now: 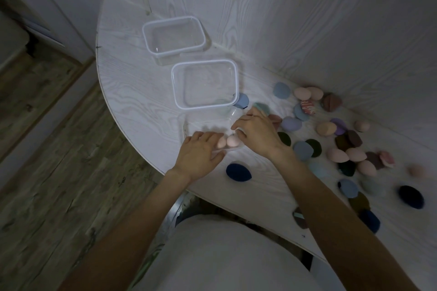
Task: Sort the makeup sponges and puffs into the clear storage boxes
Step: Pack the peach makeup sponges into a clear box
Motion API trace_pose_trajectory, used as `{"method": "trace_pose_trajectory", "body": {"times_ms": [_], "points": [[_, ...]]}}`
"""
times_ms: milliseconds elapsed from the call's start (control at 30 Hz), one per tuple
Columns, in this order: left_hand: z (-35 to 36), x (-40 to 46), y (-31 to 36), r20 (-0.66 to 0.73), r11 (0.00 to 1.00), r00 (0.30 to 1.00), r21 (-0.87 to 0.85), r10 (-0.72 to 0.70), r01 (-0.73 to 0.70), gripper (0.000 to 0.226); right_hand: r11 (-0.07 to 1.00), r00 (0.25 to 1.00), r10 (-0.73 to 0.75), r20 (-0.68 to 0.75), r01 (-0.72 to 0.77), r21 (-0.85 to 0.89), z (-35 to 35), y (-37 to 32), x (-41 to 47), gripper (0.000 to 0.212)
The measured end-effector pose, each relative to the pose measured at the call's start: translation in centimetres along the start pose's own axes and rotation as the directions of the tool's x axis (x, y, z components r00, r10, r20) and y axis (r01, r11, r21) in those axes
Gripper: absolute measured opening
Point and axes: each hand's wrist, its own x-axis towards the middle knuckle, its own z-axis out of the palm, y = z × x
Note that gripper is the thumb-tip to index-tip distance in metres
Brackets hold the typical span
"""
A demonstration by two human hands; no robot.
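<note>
Three clear storage boxes stand on the white table [132,92]. The far box [151,45] and the middle box [176,92] have white rims and hold nothing. The near box [189,129] is blurred and holds two pink egg-shaped sponges [233,142]. My left hand [201,151] lies over the near box's front corner, fingers on top and thumb against its side. My right hand [257,132] hovers over the box's right side, fingers bent down beside the pink sponges, with nothing seen gripped. Several sponges and puffs [340,142] in pink, blue, purple, brown and dark green lie scattered to the right.
A dark blue puff [238,172] lies near the table's curved front edge, just below my hands. Wood-grain walls [331,30] close the table at the back and right. A wood floor [59,149] lies to the left beyond the edge.
</note>
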Motion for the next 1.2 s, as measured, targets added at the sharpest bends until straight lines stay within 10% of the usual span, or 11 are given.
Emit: {"method": "trace_pose_trajectory", "body": {"times_ms": [267,400,767,933,1200], "points": [[-0.7,0.3,0.4,-0.269,0.995,0.962,-0.061,0.055,-0.074,0.047,0.996,0.980,-0.046,-0.193,0.059,0.064,0.1,-0.3,-1.1,0.018],[-2.4,2.2,3.5,-0.450,0.950,0.878,-0.168,0.164,-0.264,0.029,0.962,0.888,0.226,-0.401,-0.137,0.237,-1.2,1.9,-4.2,0.018],[0.8,20.6,13.3,0.042,0.950,0.990,-0.289,0.136,-0.118,0.045,0.846,0.824,0.518,-0.229,-0.456,0.276,-4.4,17.6,-8.9,0.033],[3.7,26.0,15.3,0.061,0.979,0.978,0.024,0.198,-0.200,0.049,0.888,0.812,0.455,-0.366,-0.384,0.252,-3.9,22.1,-5.0,0.025],[5.8,26.5,15.1,-0.042,0.945,0.945,0.058,0.324,-0.321,0.025,0.889,0.846,0.456,-0.276,-0.448,0.096,-2.8,23.7,0.6,0.028]]}}
